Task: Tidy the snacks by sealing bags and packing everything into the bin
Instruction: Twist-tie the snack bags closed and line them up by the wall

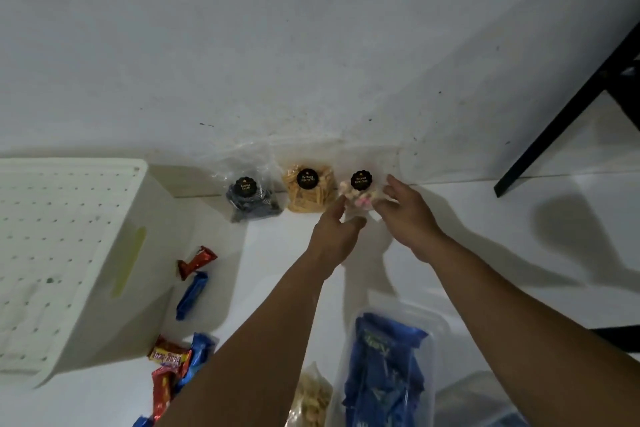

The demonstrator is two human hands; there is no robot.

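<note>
Three clear snack bags stood in a row against the white wall [311, 45], each with a round black label: a dark-snack bag [251, 199] on the left, a bag of yellow sticks [308, 192] in the middle, and a biscuit bag [360, 192] with pale and pink pieces on the right. The left hand [334, 232] and the right hand [407, 215] were both at the biscuit bag, one on each side; the left fingers curled against its lower left edge and the right fingers spread round its right side, seeming to hold the plastic, though blur made the exact grip hard to tell. The white bin [69, 253] sat at the left on the white floor [485, 253], its perforated bottom visible and nothing seen inside. Beside it lay two small wrapped bars apart from the rest, one red [195, 262] and one blue [192, 295]. Nearer the camera lay a heap of red and blue wrappers [176, 367], at least four, partly hidden by the left forearm. A clear tub [433, 343] near the bottom edge held blue packets [384, 367], too jumbled to count, and just left of it one more bag of pale snacks [311, 399] showed. A black frame leg [568, 121] slanted at the upper right.
</note>
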